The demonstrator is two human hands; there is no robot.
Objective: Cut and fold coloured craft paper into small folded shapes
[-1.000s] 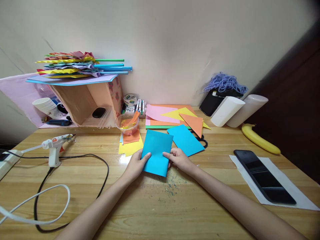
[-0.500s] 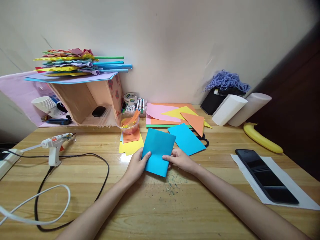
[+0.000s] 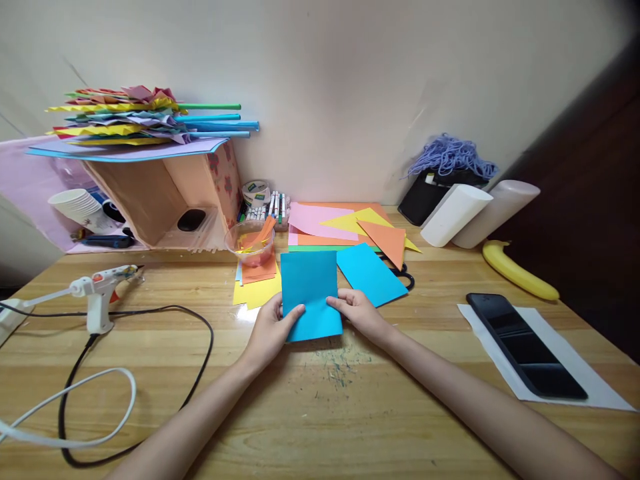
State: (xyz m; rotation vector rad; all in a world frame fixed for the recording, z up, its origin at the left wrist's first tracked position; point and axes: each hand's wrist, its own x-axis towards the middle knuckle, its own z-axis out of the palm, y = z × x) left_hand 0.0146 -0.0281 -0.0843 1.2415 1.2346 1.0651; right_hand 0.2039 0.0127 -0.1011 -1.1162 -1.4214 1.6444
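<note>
My left hand (image 3: pixel 270 330) and right hand (image 3: pixel 361 315) are both closed on a blue sheet (image 3: pixel 311 287), pinching its opposite side edges with my thumbs on its face, in front of me over the wooden table (image 3: pixel 320 427). Just beyond my right fingers lies a second blue sheet (image 3: pixel 373 275) (black loops (image 3: pixel 410 280) peek out past it), and beyond my left, yellow paper (image 3: pixel 256 292). Farther out, a glue gun (image 3: pixel 100 308) stands left, a phone (image 3: pixel 525 347) lies right.
</note>
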